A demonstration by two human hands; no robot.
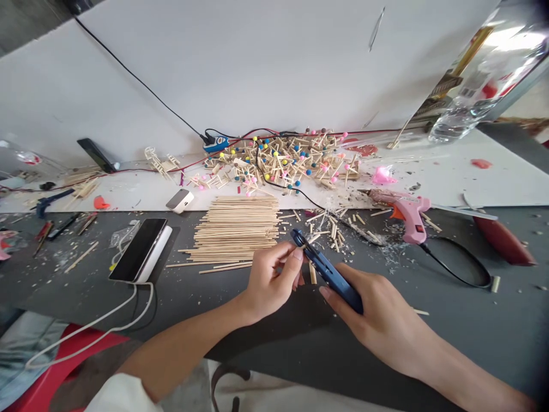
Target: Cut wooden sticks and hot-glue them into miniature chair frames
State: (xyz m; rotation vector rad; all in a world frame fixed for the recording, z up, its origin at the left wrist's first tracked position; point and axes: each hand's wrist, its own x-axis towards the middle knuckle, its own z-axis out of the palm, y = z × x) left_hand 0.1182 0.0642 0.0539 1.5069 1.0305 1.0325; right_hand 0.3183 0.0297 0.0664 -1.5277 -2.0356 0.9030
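Wrapped round the handles of a dark blue cutting tool (332,273) is my right hand (377,312). The tool's head points up and left, close to the fingertips of my left hand (274,277). Those fingers are pinched together on something small that is mostly hidden beside the tool's jaws. Just behind my left hand, many thin wooden sticks (240,226) lie side by side in a stack. Short cut pieces of stick (334,232) are scattered beyond the tool, and a few pale pieces (313,273) lie beneath it.
A pile of stick figures with coloured balls (283,160) lies along the wall. At the right are a pink glue gun (412,214) with a black cable and a plastic bottle (467,109). A phone (141,249) on a white block and a small white box (180,201) are left.
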